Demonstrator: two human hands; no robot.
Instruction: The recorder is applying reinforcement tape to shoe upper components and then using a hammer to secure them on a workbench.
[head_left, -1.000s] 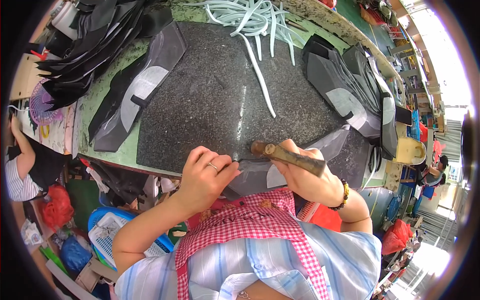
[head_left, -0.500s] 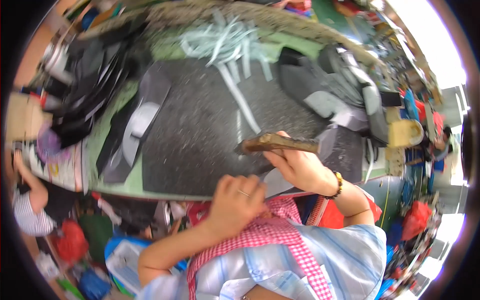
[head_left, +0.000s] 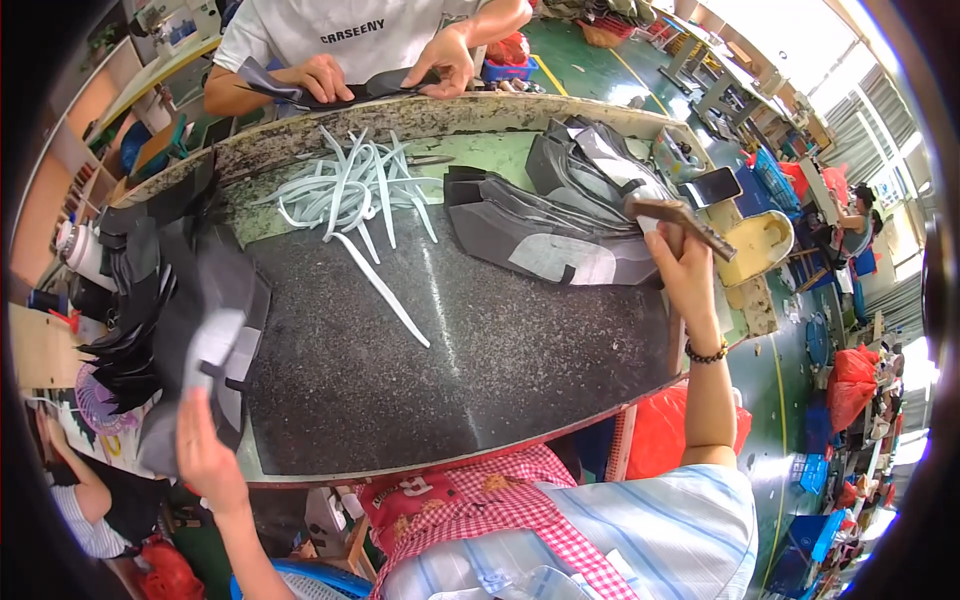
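Observation:
My left hand [head_left: 208,462] is at the table's left edge, its fingers pressed on a dark grey fabric piece [head_left: 232,275] shaped like a shoe upper with a pale patch. The piece is blurred and overlaps others; my thumb is hidden. At the right, my right hand [head_left: 686,275] is closed around a worn brown wooden tool [head_left: 690,222], a flat bar whose kind I cannot make out. It is above a stack of similar grey pieces [head_left: 565,240] with light patches. Between my hands lies a dark, speckled work surface [head_left: 450,340].
Pale strips [head_left: 350,190] lie tangled at the far middle, one stretching toward me. Opposite, a person's hands [head_left: 445,65] handle dark pieces. Black pieces [head_left: 135,290] pile at the left. A yellow holder [head_left: 760,245] and a phone [head_left: 712,187] are at the right edge.
My hands have moved apart from the front middle: the left to the left-hand pieces, the right with the wooden tool to the far right. The person opposite has come into view.

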